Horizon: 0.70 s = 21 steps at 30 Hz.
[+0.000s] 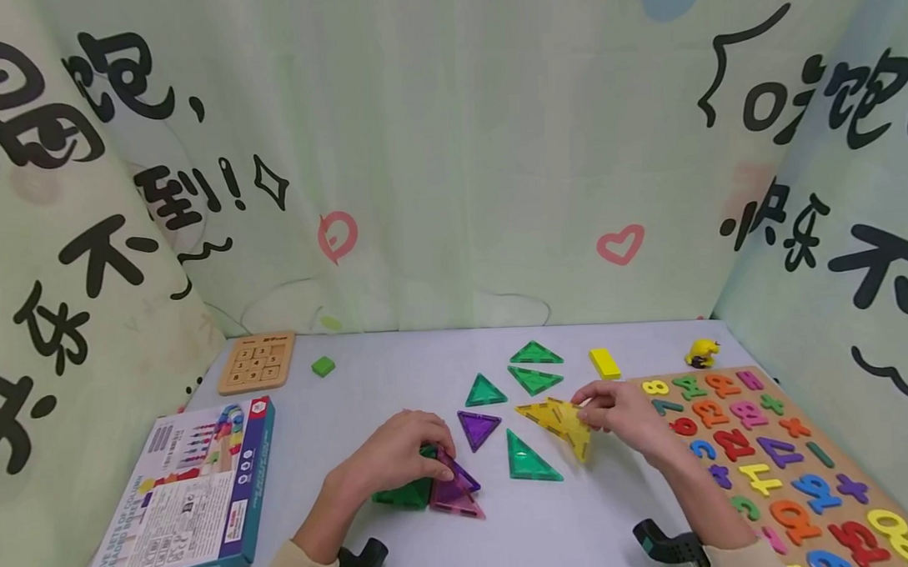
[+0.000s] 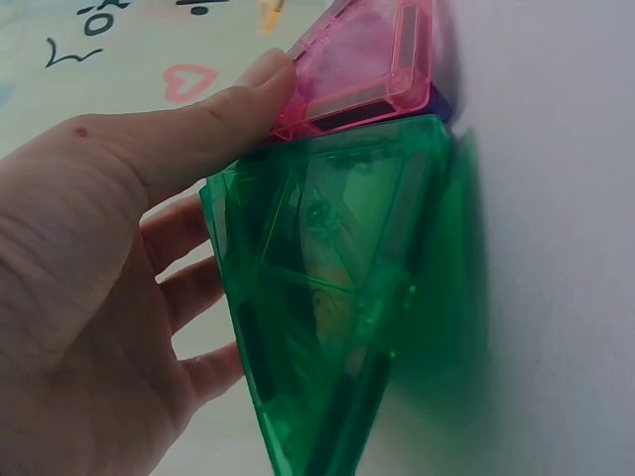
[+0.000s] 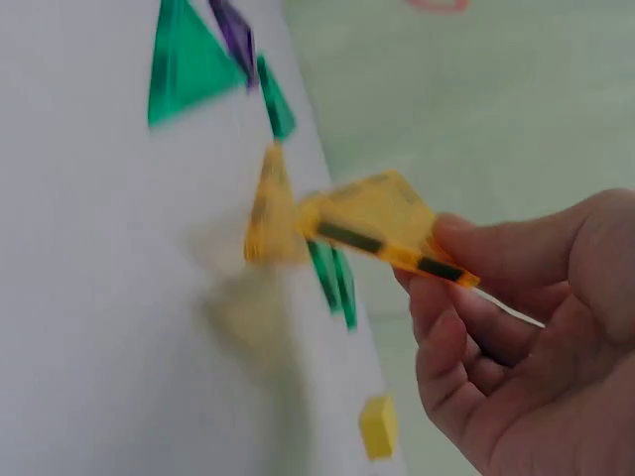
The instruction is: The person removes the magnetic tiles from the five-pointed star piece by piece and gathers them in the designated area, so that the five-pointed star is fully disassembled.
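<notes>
My left hand (image 1: 407, 452) grips a joined group of see-through magnetic tiles. In it are a green tile (image 2: 327, 248), a pink triangle tile (image 2: 362, 59) and a purple tile (image 1: 464, 473); the thumb lies on the pink one. My right hand (image 1: 624, 411) pinches a yellow magnetic tile (image 3: 372, 218) between thumb and fingers, above the table. Another yellow triangle tile (image 3: 274, 218) meets its far corner. Between the hands lie a loose purple triangle tile (image 1: 477, 429) and a green triangle tile (image 1: 531, 458).
Further green triangle tiles (image 1: 485, 390) lie behind, near a yellow block (image 1: 604, 363). At right is a letter board (image 1: 707, 437) with a yellow toy figure (image 1: 702, 352) behind. A printed box (image 1: 183, 493), a wooden number board (image 1: 257, 363) and a green block (image 1: 323, 366) are left.
</notes>
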Each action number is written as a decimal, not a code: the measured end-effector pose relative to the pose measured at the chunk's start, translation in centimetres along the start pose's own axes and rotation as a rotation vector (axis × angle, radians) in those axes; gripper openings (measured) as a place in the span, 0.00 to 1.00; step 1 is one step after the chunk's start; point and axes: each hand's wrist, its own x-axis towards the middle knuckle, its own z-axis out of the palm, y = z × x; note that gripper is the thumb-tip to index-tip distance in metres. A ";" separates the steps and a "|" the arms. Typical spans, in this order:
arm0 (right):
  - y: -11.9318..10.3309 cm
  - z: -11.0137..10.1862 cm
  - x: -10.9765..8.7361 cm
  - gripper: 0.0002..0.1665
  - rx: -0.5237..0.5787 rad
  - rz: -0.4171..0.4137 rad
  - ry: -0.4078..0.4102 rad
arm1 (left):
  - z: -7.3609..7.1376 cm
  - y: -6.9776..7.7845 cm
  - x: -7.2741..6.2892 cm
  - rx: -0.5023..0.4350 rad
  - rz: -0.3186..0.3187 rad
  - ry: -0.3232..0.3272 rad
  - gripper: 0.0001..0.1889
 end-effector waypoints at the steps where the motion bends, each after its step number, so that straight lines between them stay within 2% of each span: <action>1: 0.5 -0.5 0.3 0.15 -0.021 0.010 0.030 | 0.0 0.0 0.0 0.002 -0.004 0.003 0.08; 4: 1.9 -1.5 1.5 0.16 -0.052 0.059 0.088 | 0.0 0.0 -0.2 0.012 -0.020 0.012 0.08; 8: 3.4 -1.9 3.0 0.17 -0.084 0.109 0.123 | 0.1 0.0 -0.3 0.034 -0.036 0.026 0.09; 13: 4.4 -1.6 4.2 0.15 -0.191 0.103 0.174 | 0.2 0.0 -0.1 0.031 -0.041 0.028 0.09; 18: 3.8 -0.8 4.0 0.16 -0.296 0.059 0.239 | 0.2 0.0 0.0 0.004 -0.059 0.012 0.09; 21: 2.2 0.6 2.8 0.17 -0.293 0.006 0.231 | 0.2 -0.1 0.0 -0.012 -0.075 0.003 0.09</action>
